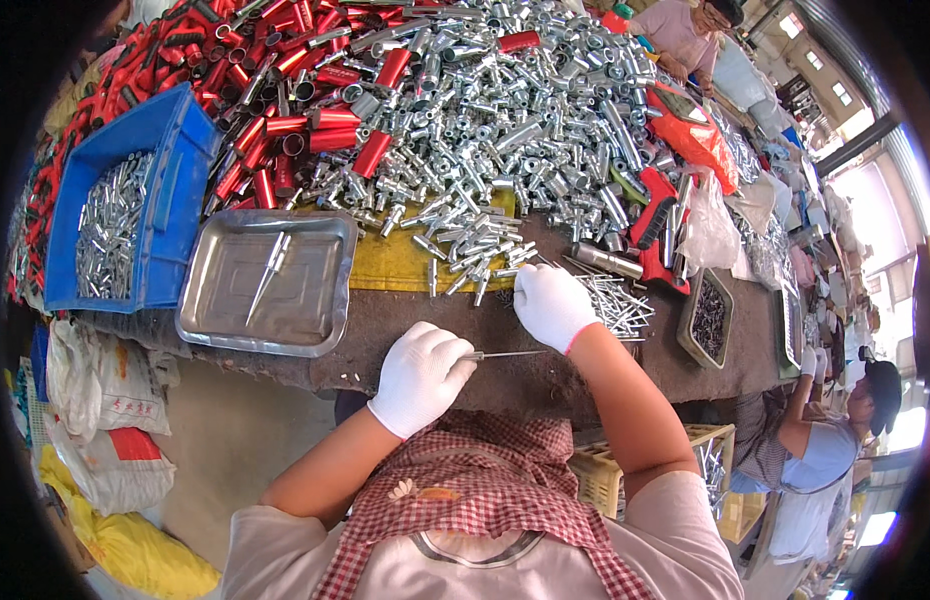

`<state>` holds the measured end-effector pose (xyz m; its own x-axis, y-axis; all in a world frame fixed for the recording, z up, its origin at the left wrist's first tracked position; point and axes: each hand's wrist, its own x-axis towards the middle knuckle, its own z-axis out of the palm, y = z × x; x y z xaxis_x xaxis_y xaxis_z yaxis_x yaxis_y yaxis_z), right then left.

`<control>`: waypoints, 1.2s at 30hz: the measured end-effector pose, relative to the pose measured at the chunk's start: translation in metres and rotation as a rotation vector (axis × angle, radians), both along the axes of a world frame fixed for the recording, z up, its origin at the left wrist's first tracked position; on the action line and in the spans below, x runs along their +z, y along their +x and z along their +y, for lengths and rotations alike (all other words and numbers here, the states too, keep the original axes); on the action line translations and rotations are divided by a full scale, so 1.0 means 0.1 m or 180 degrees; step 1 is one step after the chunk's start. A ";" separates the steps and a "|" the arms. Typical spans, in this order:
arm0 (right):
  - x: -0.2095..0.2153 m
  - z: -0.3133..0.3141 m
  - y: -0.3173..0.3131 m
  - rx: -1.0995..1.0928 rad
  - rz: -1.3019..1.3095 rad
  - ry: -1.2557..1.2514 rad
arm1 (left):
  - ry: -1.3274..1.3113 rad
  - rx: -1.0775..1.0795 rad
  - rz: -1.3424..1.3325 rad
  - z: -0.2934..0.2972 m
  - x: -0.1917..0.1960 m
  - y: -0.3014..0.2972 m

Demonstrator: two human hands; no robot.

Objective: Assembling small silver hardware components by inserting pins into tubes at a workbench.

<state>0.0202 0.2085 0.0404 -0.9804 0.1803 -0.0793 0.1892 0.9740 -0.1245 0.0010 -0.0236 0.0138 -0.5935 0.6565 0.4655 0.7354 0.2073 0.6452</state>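
Note:
My left hand [422, 380], in a white glove, is closed on a thin metal pin with a thicker sleeve [473, 356]; its slim end points right, above the table's front edge. My right hand [555, 306], also gloved, is curled with its fingertips down between the small silver sleeves [475, 240] and a heap of thin metal pins [615, 305]. Whatever its fingers pinch is hidden. At the left, a shallow metal tray [210, 300] holds a few slim pointed pieces [269, 275]. Under the small sleeves lies a yellow cloth [385, 262].
A blue bin [170, 200] of silver parts stands at the left. A big heap of silver fittings [505, 110] and red tubes [335, 138] covers the back. A red-and-black tool handle [653, 215] and small tray [727, 345] lie right. Other people [825, 430] work nearby.

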 end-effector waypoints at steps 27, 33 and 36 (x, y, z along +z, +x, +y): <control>-0.21 -0.44 0.54 0.1334 0.1784 -0.0974 | -0.0400 0.0238 0.0179 0.07 0.00 -0.01; -0.22 -0.42 0.53 0.1247 0.1817 -0.1021 | -0.0440 0.0205 0.0162 0.08 0.02 -0.01; -0.21 -0.41 0.52 0.1254 0.1717 -0.1131 | -0.0435 0.0211 0.0158 0.07 0.02 -0.01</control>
<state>0.0725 0.1674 0.0197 -0.8863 -0.1383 0.4419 -0.3408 0.8409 -0.4204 0.0003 -0.0162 0.0155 -0.6162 0.6759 0.4044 0.7474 0.3398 0.5709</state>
